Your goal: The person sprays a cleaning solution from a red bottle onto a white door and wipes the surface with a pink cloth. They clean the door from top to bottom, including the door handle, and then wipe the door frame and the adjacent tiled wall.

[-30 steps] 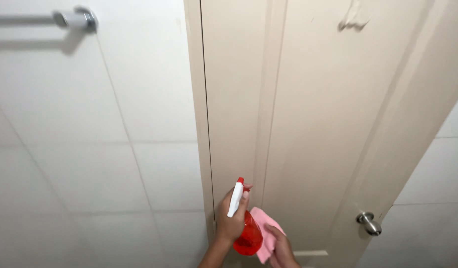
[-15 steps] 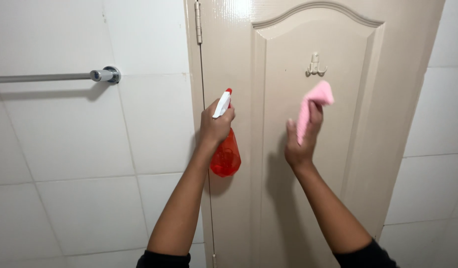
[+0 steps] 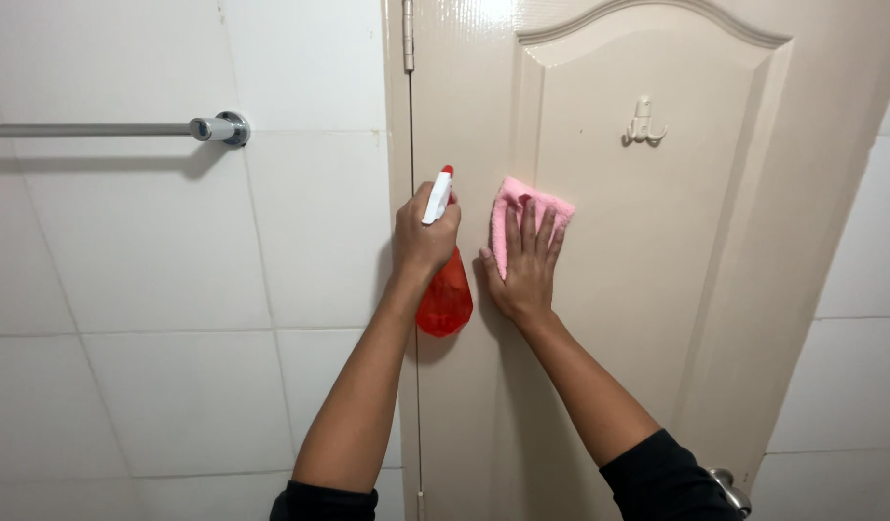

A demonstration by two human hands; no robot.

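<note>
My left hand (image 3: 424,234) grips a red spray bottle (image 3: 445,297) with a white trigger head, held upright against the left edge of a beige door (image 3: 657,289). My right hand (image 3: 524,270) lies flat with fingers spread, pressing a folded pink cloth (image 3: 522,207) onto the door's raised panel, just right of the bottle. Both forearms reach up from the bottom of the view, with dark sleeves at the elbows.
A white double coat hook (image 3: 643,123) is fixed on the door above right of the cloth. A metal door handle (image 3: 730,490) shows at the bottom right. A hinge (image 3: 408,37) sits at the top. A chrome towel rail (image 3: 107,128) crosses the white tiled wall (image 3: 175,338) on the left.
My right hand has moved left with the pink cloth and now presses it flat on the door beside the bottle. My left hand has kept the spray bottle raised at about the same spot.
</note>
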